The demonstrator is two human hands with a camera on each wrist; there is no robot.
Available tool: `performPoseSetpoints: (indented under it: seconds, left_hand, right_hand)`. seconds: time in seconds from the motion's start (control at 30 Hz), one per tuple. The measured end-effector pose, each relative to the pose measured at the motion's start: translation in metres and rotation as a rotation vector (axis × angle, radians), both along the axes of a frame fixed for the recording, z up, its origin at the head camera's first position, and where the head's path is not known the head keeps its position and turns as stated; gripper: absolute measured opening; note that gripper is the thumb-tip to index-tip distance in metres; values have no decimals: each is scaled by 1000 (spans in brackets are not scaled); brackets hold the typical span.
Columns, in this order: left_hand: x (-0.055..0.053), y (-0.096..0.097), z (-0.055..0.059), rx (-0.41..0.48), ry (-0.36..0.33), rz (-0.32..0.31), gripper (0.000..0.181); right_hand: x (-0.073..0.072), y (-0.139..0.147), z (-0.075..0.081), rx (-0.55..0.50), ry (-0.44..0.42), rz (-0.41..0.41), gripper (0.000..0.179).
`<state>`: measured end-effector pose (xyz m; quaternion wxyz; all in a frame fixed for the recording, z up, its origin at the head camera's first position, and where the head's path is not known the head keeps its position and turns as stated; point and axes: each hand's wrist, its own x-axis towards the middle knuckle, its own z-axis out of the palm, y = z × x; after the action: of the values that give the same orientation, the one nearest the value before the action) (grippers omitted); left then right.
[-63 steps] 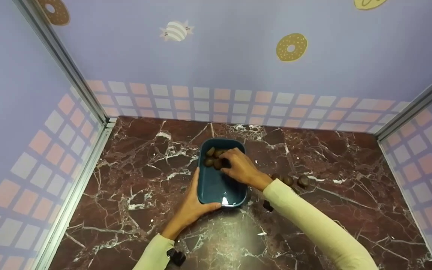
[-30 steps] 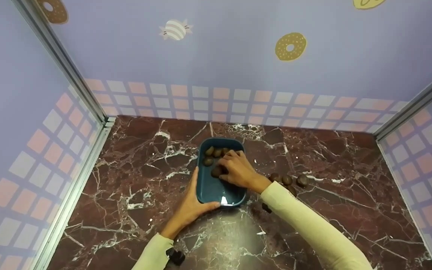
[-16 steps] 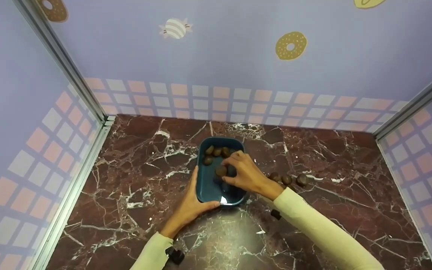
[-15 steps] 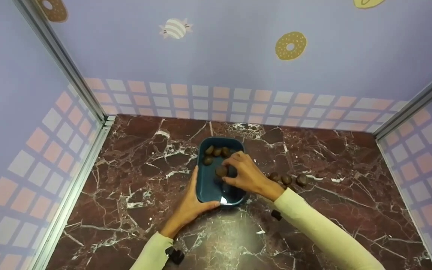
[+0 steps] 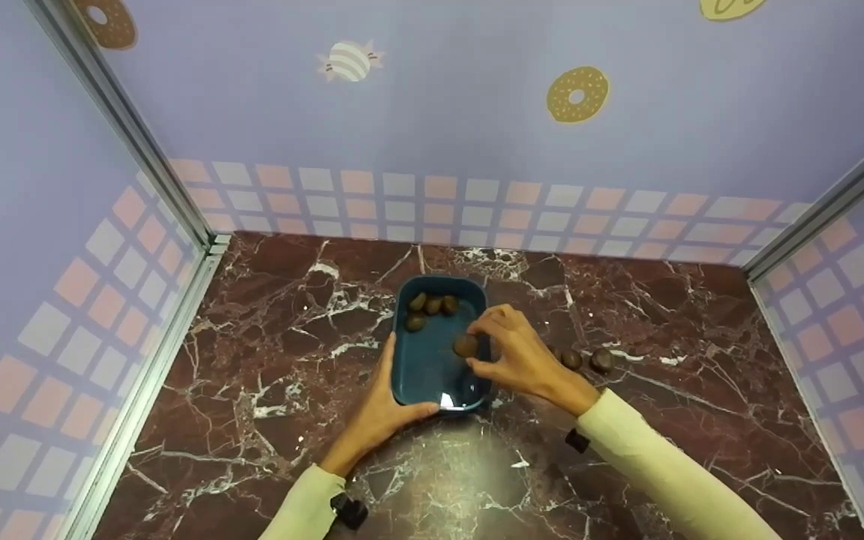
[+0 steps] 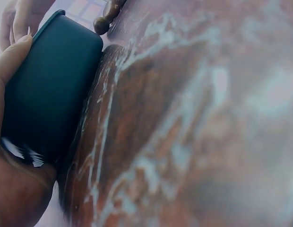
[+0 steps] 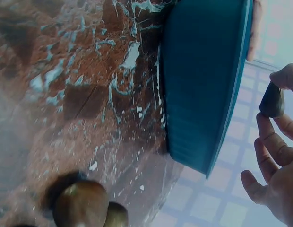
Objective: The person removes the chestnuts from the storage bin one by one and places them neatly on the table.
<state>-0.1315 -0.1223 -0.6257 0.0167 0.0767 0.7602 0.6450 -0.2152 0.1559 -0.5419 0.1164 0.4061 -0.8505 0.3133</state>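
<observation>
A deep blue-green rectangular container point(image 5: 432, 375) stands on the marbled tabletop. My left hand point(image 5: 383, 405) holds its near left corner, fingers along the left side and thumb at the near end. At the container's right rim, my right hand point(image 5: 522, 352) pinches a brown chestnut point(image 5: 465, 346) between thumb and fingertips. In the right wrist view this chestnut point(image 7: 273, 100) hangs just beyond the rim, its flat side showing. Several chestnuts point(image 5: 432, 305) lie inside at the far left end of the container.
To the right of the container, several more chestnuts point(image 5: 601, 361) lie on the table point(image 5: 687, 435), partly hidden by the right hand. Purple patterned panels point(image 5: 469, 135) in metal frames enclose the back and both sides.
My right hand first worked among the chestnuts at the far end, then lifted one and drew it toward me and right, to the right rim. The left hand stays put.
</observation>
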Motion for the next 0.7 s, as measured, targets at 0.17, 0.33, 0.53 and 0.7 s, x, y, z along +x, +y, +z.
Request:
performPoseSetpoints:
  seconds: [0.17, 0.33, 0.53, 0.7]
  left_hand:
    - [0, 0, 0, 7, -1, 1, 143]
    - [1, 0, 0, -30, -9, 21, 143]
    - [2, 0, 2, -77, -14, 36, 143]
    - [2, 0, 0, -69, -20, 30, 142]
  right_hand:
    - [3, 14, 4, -46, 66, -2, 37]
    - [6, 30, 6, -63, 55, -35, 33]
    - [8, 48, 7, -85, 40, -80, 33]
    - [14, 61, 12, -90, -58, -154, 34]
